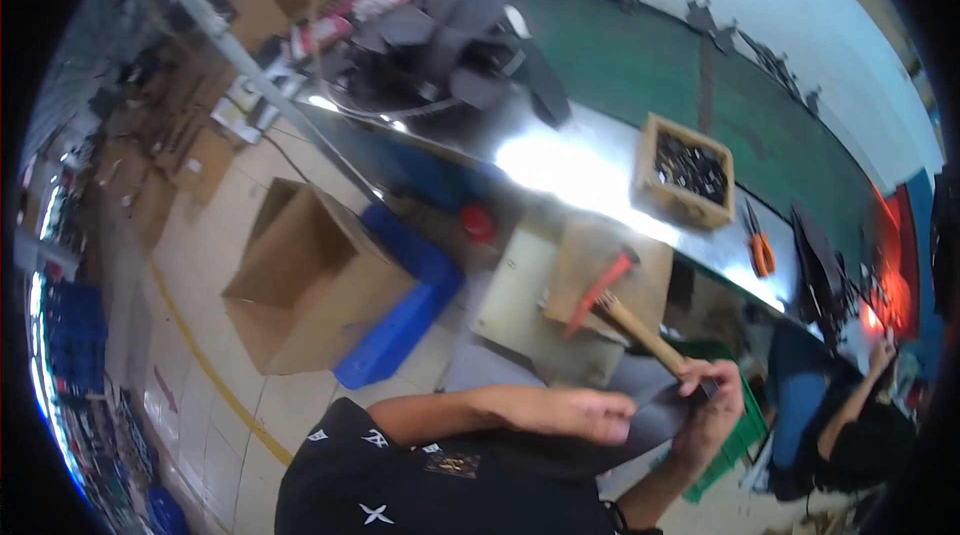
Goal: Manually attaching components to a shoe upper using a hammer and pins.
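My right hand (712, 415) closes its fingers at the end of the wooden handle of a hammer (650, 335). Its orange-red head lies over a wooden block (640, 285) beside the bench. A small dark piece shows at the same fingers; I cannot tell whether it is part of the handle. My left hand (585, 415) is in front of my body, to the left of the right hand, with fingers curled together and blurred. Anything inside them is hidden. Under the hammer head and to its left is a pale board (515, 305).
A wooden box of small dark metal parts (690, 170) and orange-handled pliers (760, 250) rest on the metal bench edge. Dark flat pieces (450, 40) are heaped farther left. An open cardboard box (310, 285) leans on a blue bin (400, 325). Another person (860, 425) sits at right.
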### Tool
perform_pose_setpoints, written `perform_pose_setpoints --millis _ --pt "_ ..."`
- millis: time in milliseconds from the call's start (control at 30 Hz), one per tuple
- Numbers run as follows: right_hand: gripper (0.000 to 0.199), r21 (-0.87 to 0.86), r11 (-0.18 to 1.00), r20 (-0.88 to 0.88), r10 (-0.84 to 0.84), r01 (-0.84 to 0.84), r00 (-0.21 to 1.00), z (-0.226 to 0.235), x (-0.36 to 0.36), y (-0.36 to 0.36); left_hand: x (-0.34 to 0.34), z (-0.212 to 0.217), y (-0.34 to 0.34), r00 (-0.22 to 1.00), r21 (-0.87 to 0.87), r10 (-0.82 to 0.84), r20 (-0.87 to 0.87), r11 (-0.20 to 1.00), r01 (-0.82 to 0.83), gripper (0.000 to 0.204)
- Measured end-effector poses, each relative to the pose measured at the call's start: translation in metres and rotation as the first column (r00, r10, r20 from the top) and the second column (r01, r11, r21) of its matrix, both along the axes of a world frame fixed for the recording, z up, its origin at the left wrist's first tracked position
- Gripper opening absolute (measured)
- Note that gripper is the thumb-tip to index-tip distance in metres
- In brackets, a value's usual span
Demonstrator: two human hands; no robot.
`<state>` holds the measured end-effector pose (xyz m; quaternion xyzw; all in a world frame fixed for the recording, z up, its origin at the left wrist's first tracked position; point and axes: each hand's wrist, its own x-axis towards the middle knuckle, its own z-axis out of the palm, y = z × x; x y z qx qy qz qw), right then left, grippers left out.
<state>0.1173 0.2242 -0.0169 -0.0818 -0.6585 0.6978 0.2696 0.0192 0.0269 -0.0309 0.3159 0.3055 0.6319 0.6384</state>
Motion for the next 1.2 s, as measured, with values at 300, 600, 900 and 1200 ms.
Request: perform_pose_setpoints --millis 300,600,900,1200 --pt "0.028 -0.016 0.961 0.187 -0.270 0.278 0.945 -0.034 0.026 0.050 -0.169 0.097 -0.062 0.111 0.258 0.737 -0.667 0.368 -0.893 0.024" --pt "0.024 0.064 0.859 0.016 -0.509 0.508 0.860 -0.071 0.003 0.147 -0.509 0.086 -0.253 -0.261 0.177 -0.159 -0.952 0.409 -0.895 0.054" --pt "0.038 0.964 0.216 0.140 -0.907 0.155 0.398 -0.054 -0.024 0.432 -0.394 0.064 -0.083 -0.653 0.542 -0.435 -0.620 0.364 -0.758 0.048" --pt "0.040 0.914 0.190 0.057 -0.934 0.359 0.352 -0.026 -0.050 0.442 -0.235 0.119 -0.080 -0.711 0.549 -0.174 -0.681 0.521 -0.654 0.039"
